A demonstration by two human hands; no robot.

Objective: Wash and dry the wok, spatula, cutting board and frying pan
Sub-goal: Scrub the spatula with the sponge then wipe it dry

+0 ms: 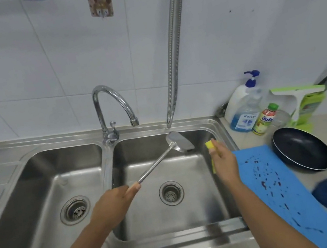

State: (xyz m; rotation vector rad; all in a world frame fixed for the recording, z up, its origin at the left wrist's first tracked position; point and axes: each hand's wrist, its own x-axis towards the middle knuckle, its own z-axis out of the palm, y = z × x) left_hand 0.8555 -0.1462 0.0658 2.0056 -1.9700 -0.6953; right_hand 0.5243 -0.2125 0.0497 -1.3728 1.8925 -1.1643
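Early stage: left hand (pixel 114 199) grips the spatula (pixel 179 141) handle over the right sink (pixel 221 179), right hand (pixel 224 160) pinches a yellow sponge (pixel 210 144), tap (pixel 112 106) dry, while stained cutting board (pixel 277 187) and frying pan (pixel 301 148) wait on the counter, wok unseen.

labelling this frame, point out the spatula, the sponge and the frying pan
spatula (pixel 180 142), head view, on the metal blade
sponge (pixel 210 144), head view, on its yellow top corner
frying pan (pixel 301 147), head view, on the dark inside surface
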